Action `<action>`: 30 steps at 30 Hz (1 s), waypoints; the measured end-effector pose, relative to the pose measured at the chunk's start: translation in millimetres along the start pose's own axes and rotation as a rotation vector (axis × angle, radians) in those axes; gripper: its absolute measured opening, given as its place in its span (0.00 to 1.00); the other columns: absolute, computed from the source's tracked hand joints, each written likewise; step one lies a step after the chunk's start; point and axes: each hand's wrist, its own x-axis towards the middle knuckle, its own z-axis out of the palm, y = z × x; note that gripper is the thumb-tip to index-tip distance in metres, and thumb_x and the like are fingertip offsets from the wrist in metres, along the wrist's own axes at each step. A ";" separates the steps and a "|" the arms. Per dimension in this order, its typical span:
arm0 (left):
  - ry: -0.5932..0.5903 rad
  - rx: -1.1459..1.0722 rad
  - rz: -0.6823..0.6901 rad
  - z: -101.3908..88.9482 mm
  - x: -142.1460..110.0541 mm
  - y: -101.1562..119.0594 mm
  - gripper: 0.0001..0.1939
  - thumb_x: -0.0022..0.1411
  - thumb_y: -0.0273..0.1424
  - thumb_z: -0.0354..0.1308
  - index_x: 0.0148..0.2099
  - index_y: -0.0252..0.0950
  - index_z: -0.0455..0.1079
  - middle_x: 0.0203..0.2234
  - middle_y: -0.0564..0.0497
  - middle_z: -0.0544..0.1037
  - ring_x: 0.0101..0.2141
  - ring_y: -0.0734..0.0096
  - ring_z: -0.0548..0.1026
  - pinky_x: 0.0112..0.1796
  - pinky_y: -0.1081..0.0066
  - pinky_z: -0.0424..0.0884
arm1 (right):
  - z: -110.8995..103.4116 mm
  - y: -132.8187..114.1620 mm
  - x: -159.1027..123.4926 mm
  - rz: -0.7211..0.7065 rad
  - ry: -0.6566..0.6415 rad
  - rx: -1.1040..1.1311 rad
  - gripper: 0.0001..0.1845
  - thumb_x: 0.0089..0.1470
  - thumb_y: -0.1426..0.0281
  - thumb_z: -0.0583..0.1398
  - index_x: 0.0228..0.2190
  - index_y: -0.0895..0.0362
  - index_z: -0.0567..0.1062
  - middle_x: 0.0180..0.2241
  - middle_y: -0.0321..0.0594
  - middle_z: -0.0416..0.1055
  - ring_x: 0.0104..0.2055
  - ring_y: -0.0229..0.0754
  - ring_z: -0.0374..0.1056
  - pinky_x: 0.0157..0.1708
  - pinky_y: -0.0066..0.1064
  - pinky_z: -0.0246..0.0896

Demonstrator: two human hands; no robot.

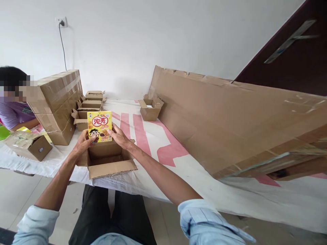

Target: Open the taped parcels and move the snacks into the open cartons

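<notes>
Both my hands hold a yellow snack box (99,125) with red lettering and a cartoon face, upright, just above the far side of an open brown carton (108,160). My left hand (84,142) grips the box's lower left corner. My right hand (119,136) grips its lower right edge. The carton sits near the front edge of the table (178,177), its flaps spread outward, and its inside looks bare.
A stack of taped cartons (60,102) stands at the left, with several small open cartons (88,107) behind the box and another (150,108) farther back. A big flattened cardboard sheet (237,119) leans on the right. A person (12,98) sits at far left beside a carton (29,144).
</notes>
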 end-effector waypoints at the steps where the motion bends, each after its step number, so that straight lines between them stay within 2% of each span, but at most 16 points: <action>1: -0.016 0.025 -0.014 -3.1 6.5 0.7 0.43 0.52 0.56 0.83 0.60 0.37 0.74 0.51 0.41 0.86 0.48 0.51 0.85 0.39 0.63 0.79 | 0.5 -0.2 4.0 0.011 0.008 -0.006 0.38 0.63 0.44 0.70 0.66 0.48 0.77 0.62 0.43 0.84 0.66 0.58 0.78 0.68 0.52 0.78; 5: -0.062 0.067 -0.073 -10.1 26.9 1.1 0.42 0.47 0.52 0.85 0.57 0.36 0.75 0.49 0.41 0.86 0.47 0.52 0.85 0.36 0.66 0.77 | 6.1 6.5 15.5 0.084 0.055 -0.002 0.35 0.65 0.47 0.69 0.67 0.47 0.76 0.61 0.42 0.84 0.63 0.55 0.79 0.67 0.50 0.78; 11: -0.057 0.130 -0.131 -13.3 34.6 -14.2 0.42 0.46 0.53 0.84 0.56 0.37 0.78 0.50 0.40 0.88 0.49 0.51 0.84 0.38 0.65 0.75 | 9.1 26.7 22.2 0.205 0.113 -0.004 0.28 0.66 0.54 0.68 0.63 0.48 0.78 0.58 0.41 0.86 0.58 0.50 0.81 0.64 0.46 0.79; 15: -0.062 0.107 -0.188 -16.8 42.0 -28.2 0.41 0.42 0.52 0.86 0.53 0.38 0.80 0.45 0.43 0.89 0.44 0.55 0.84 0.39 0.65 0.75 | 7.2 35.9 29.3 0.322 0.124 0.021 0.25 0.64 0.57 0.70 0.59 0.50 0.79 0.52 0.40 0.88 0.51 0.48 0.83 0.56 0.43 0.83; 18: -0.073 0.086 -0.211 -18.4 49.9 -35.9 0.42 0.39 0.53 0.87 0.51 0.37 0.80 0.41 0.43 0.89 0.40 0.57 0.84 0.39 0.64 0.75 | 6.1 40.3 36.1 0.388 0.115 0.078 0.25 0.63 0.61 0.70 0.59 0.52 0.79 0.49 0.40 0.89 0.48 0.47 0.84 0.54 0.42 0.84; 23: -0.082 0.025 -0.206 -16.7 55.6 -43.8 0.43 0.34 0.54 0.89 0.47 0.35 0.80 0.39 0.42 0.89 0.39 0.54 0.86 0.43 0.59 0.79 | 5.6 45.0 43.3 0.436 0.090 0.125 0.23 0.61 0.67 0.69 0.57 0.54 0.78 0.44 0.40 0.89 0.43 0.47 0.86 0.53 0.43 0.85; 30: -0.094 -0.044 -0.206 -12.6 53.4 -47.7 0.43 0.34 0.52 0.90 0.48 0.36 0.81 0.37 0.42 0.89 0.40 0.50 0.87 0.45 0.55 0.81 | 7.8 49.7 44.8 0.451 0.114 0.119 0.25 0.56 0.66 0.73 0.54 0.55 0.79 0.43 0.42 0.90 0.44 0.50 0.86 0.52 0.45 0.85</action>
